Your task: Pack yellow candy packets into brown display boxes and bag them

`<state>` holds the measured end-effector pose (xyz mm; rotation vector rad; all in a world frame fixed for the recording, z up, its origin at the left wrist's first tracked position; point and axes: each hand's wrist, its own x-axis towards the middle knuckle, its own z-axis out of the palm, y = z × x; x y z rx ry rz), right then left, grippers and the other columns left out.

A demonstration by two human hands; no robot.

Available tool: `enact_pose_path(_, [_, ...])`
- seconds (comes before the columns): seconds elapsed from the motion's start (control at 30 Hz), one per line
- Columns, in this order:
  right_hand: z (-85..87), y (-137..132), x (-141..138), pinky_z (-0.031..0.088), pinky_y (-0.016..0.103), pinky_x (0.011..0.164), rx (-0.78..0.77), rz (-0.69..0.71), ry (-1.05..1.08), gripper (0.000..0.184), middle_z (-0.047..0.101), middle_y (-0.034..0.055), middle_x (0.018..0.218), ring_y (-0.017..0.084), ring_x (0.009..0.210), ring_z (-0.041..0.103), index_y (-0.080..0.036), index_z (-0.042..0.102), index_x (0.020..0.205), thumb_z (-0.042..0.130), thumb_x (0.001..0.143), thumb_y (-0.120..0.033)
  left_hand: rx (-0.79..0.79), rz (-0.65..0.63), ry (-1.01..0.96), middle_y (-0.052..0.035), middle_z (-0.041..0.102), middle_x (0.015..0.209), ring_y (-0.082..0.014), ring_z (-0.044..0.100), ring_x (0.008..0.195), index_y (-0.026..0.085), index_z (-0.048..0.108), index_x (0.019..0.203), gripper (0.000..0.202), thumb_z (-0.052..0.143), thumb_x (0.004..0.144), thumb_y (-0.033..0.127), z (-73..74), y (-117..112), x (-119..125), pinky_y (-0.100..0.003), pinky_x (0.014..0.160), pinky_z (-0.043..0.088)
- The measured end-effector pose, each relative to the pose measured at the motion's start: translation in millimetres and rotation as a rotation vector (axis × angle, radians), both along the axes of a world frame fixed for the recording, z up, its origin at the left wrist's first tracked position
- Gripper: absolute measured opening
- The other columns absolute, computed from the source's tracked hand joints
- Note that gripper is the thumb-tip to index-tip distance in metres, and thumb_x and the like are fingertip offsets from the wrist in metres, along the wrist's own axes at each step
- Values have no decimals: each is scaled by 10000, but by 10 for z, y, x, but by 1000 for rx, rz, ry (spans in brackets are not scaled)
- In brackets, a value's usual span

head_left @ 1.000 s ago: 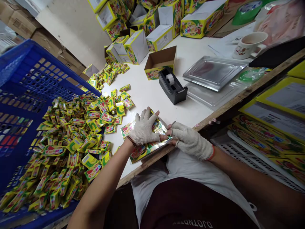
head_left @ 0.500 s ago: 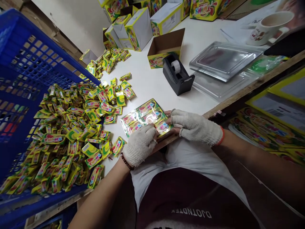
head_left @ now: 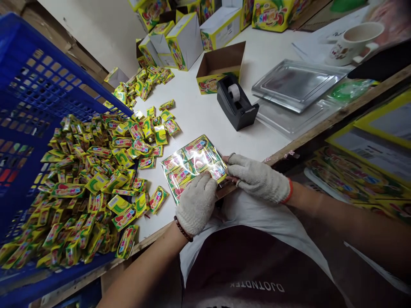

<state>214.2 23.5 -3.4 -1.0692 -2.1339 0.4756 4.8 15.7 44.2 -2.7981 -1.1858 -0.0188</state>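
I had the left hand (head_left: pixel 196 204) with fingers curled over the near edge of the clear-covered pack (head_left: pixel 194 157) of small printed boxes, right hand (head_left: pixel 259 177) with fingertips at its right corner. Couldn't tell if either was clamped on it. Pack sat at the white surface's (head_left: pixel 210 122) front edge, between blue crate (head_left: pixel 16 47) and right hand, nearside of the black tape dispenser (head_left: pixel 236 112).
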Motion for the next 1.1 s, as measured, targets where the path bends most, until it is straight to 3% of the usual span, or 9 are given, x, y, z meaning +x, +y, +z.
enact_pose_path(0.2, [-49,43,76,558,373,814,-107,55,43,222,688,104,1063,228,913,646,-214,719,895,498,902,-236,34,6,50,-65,701,1127,-233,671,1067,221,609,963,130,518,949,128,-16,-104,63,-338,796,592])
enact_pose_path(0.37, [-294,50,183,543,426,979,-192,62,218,302,665,48,1318,250,1235,601,-276,732,1091,548,852,-257,75,-21,-21,-108,689,1182,-254,648,1136,198,609,1051,162,522,937,123,-114,-208,-6,-392,921,582])
enact_pose_path(0.47, [-392,-8,219,521,448,1030,-243,88,269,360,617,54,1401,258,1325,546,-282,719,1143,584,813,-233,78,-75,-81,-156,654,1264,-298,609,1212,170,557,1251,333,549,919,144,-150,-238,-65,-456,985,558])
enact_pose_path(0.57, [-379,-137,186,483,450,1080,-256,42,365,401,586,78,1434,254,1333,542,-270,674,1225,571,842,-213,56,-115,-155,-168,666,1236,-308,619,1185,143,554,1269,363,542,906,141,-142,-205,-88,-472,988,556])
enact_pose_path(0.67, [-272,-259,98,520,420,1023,-329,-200,452,328,693,89,1238,236,1155,652,-240,644,1215,525,909,-244,54,-96,-286,-117,707,1139,-249,654,1091,198,607,1134,250,503,924,112,-139,-131,-59,-431,953,573])
enact_pose_path(0.73, [-172,-291,37,570,360,854,-393,-318,476,217,727,65,985,213,930,688,-225,664,1034,494,943,-324,70,-63,-373,-96,719,1084,-231,663,1032,222,611,1070,162,530,943,163,-162,-94,-26,-419,911,584])
enact_pose_path(0.83, [-33,-280,-37,509,291,622,-509,-341,453,328,634,15,705,167,667,599,-227,589,740,493,940,-468,101,-18,-442,-104,715,1071,-246,662,1002,216,597,1091,167,603,926,246,-217,-80,6,-435,876,590])
enact_pose_path(0.97, [58,-261,-133,422,274,545,-625,-424,431,370,583,-14,608,146,582,518,-226,559,663,610,839,-547,158,-32,-424,-102,718,1073,-243,666,1028,202,591,1095,227,572,892,102,-235,-87,9,-424,910,584])
enact_pose_path(1.1, [126,-284,-209,419,257,532,-786,-491,650,346,587,-19,603,125,551,510,-222,530,642,605,795,-523,134,-61,-443,-75,738,1007,-221,681,977,194,596,995,130,585,901,105,-171,-90,27,-377,882,591])
